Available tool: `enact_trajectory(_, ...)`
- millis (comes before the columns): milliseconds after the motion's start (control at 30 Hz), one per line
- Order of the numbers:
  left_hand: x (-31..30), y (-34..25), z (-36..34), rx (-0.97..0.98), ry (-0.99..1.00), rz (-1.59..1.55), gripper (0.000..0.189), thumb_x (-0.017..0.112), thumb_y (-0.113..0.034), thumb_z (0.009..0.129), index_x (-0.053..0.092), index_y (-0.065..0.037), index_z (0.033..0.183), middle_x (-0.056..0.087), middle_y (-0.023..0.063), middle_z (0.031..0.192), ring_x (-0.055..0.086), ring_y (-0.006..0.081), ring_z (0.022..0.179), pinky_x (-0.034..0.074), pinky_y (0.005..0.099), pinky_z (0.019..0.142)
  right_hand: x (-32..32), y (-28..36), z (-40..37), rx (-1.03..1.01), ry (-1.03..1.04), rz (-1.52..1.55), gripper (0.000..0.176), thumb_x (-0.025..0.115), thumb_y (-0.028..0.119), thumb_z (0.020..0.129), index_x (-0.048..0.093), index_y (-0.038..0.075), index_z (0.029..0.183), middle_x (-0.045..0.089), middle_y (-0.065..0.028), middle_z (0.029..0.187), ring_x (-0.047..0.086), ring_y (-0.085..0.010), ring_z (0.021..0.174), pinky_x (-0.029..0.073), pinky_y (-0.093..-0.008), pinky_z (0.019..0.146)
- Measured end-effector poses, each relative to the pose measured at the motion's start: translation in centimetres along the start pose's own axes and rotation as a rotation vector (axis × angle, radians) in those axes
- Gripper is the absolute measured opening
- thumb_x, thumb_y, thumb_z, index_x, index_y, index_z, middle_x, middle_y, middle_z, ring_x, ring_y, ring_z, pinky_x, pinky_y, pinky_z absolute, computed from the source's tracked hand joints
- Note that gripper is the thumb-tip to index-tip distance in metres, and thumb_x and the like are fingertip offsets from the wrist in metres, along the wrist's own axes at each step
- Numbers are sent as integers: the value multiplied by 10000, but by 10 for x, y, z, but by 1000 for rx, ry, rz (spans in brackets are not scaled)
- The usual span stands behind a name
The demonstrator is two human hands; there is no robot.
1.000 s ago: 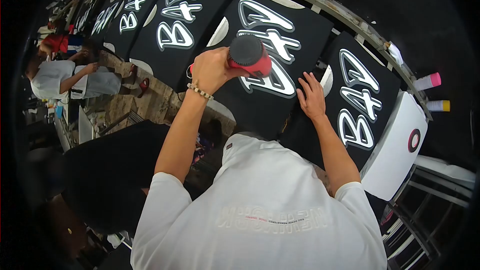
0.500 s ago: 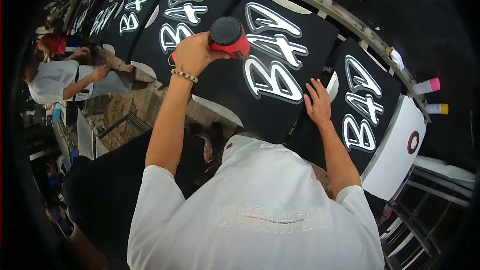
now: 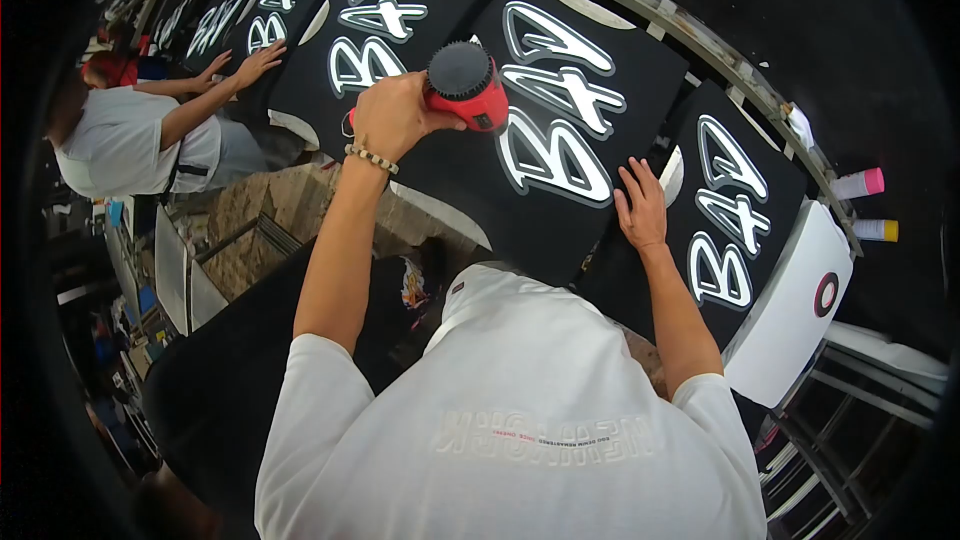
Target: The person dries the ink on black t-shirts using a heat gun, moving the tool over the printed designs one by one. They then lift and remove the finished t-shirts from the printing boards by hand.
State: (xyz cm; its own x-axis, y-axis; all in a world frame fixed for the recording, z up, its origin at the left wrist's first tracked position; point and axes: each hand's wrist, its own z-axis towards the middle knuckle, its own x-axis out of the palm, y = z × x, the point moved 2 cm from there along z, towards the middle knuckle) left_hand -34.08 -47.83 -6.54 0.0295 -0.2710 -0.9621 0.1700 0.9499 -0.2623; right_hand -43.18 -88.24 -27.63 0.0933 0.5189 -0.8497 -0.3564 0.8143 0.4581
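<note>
On the long bench (image 3: 700,45), a black T-shirt with white lettering (image 3: 560,70) lies fully printed. The left hand (image 3: 390,118) grips a red heat gun (image 3: 465,90) at its 9 o'clock. The right hand (image 3: 640,210), open, presses flat at 4 o'clock. Drying looks midway.

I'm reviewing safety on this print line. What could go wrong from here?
1. The left hand holds the red heat gun over the white print. Lingering on one spot might scorch the print or the black T-shirt.
2. The right hand lies flat on the same shirt's edge, beside the print. A sweep of the gun that way could burn that hand.
</note>
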Motion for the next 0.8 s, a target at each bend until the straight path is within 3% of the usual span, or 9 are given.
enact_trajectory(67, -1, -3, -7, 6, -22, 1, 596, 967, -530, 605, 766, -63, 916, 753, 122, 786, 738, 348, 778, 568, 435, 703, 0, -1, -2, 2, 2, 2, 421, 708, 174, 970, 667, 58, 1373, 554, -143, 1534, 471, -381, 1469, 403, -491, 1190)
enact_trajectory(133, -7, -2, -14, -132, 46, -9, 550, 953, -503, 621, 779, -93, 945, 769, 105, 836, 743, 348, 829, 575, 456, 731, 1, -2, -1, -7, -5, -2, 421, 708, 182, 973, 667, 60, 1374, 555, -144, 1532, 473, -383, 1467, 403, -492, 1189)
enact_trajectory(233, -14, -1, -25, -76, 64, 44, 557, 953, -508, 618, 782, -95, 950, 766, 103, 820, 741, 350, 820, 572, 454, 731, 1, -1, -1, -9, -7, -8, 420, 710, 185, 974, 669, 63, 1373, 557, -145, 1528, 473, -384, 1466, 404, -496, 1189)
enact_trajectory(433, -2, -5, -48, -148, 61, -42, 565, 959, -506, 604, 783, -102, 957, 765, 110, 840, 737, 355, 843, 570, 448, 741, 0, -2, -2, -28, -21, 0, 417, 706, 195, 979, 673, 65, 1373, 554, -149, 1530, 475, -389, 1460, 404, -500, 1187)
enact_trajectory(533, 2, -21, -63, -75, -4, -24, 516, 990, -440, 606, 778, -105, 936, 752, 106, 777, 735, 340, 767, 564, 428, 703, 1, -3, -2, -41, -25, -1, 421, 702, 208, 983, 672, 68, 1379, 554, -151, 1530, 477, -389, 1458, 404, -500, 1185)
enact_trajectory(633, 7, -38, -77, -104, -9, -139, 531, 980, -459, 591, 775, -96, 922, 763, 104, 849, 730, 354, 817, 568, 441, 726, 0, -3, -4, -57, -42, 2, 421, 699, 213, 986, 672, 70, 1381, 556, -153, 1527, 478, -388, 1456, 403, -502, 1181)
enact_trajectory(800, 19, -58, -101, -106, -5, -104, 515, 986, -439, 591, 763, -87, 894, 733, 88, 788, 721, 346, 778, 561, 438, 712, 1, -4, -3, -71, -49, 10, 419, 694, 215, 990, 671, 70, 1382, 557, -164, 1522, 481, -394, 1449, 404, -504, 1177)
